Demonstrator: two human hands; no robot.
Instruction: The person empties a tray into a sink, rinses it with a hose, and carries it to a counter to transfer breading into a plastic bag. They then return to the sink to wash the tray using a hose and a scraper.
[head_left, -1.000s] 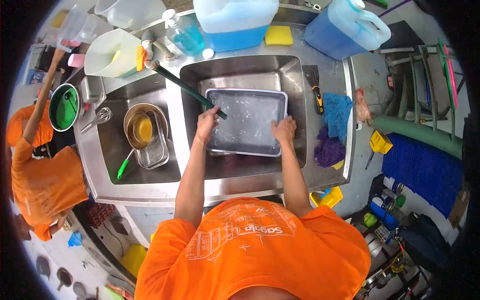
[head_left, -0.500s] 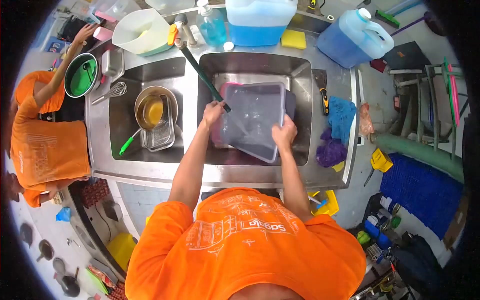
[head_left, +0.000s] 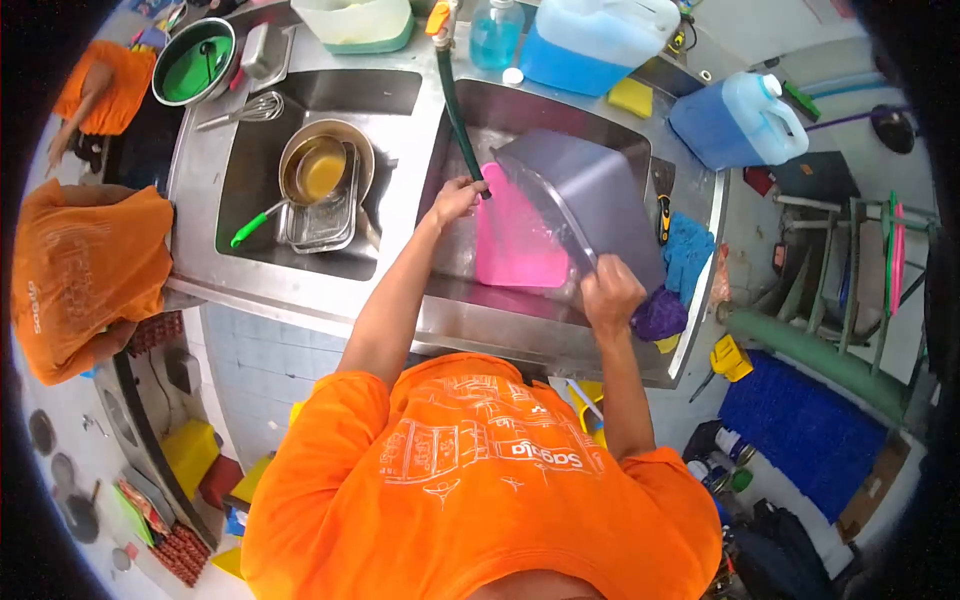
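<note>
My right hand (head_left: 610,294) grips the near edge of a grey metal tray (head_left: 590,200), which is tipped steeply up on its side over the right sink basin (head_left: 560,110). My left hand (head_left: 455,198) holds the end of a dark green hose (head_left: 455,110) that runs down from the tap, aimed at the tray's inner face. A pink board (head_left: 515,250) lies flat in the basin under the tray.
The left basin (head_left: 250,190) holds a pan of orange liquid (head_left: 320,165), a small metal tray and a green-handled utensil. Blue detergent jugs (head_left: 740,115), a soap bottle (head_left: 495,35), a yellow sponge (head_left: 630,97) and cloths (head_left: 685,250) line the counter. Another person in orange (head_left: 80,270) stands left.
The tray went from lying flat in the basin to being tipped up on edge, uncovering the pink board. My right hand moved to its near edge; my left kept the hose.
</note>
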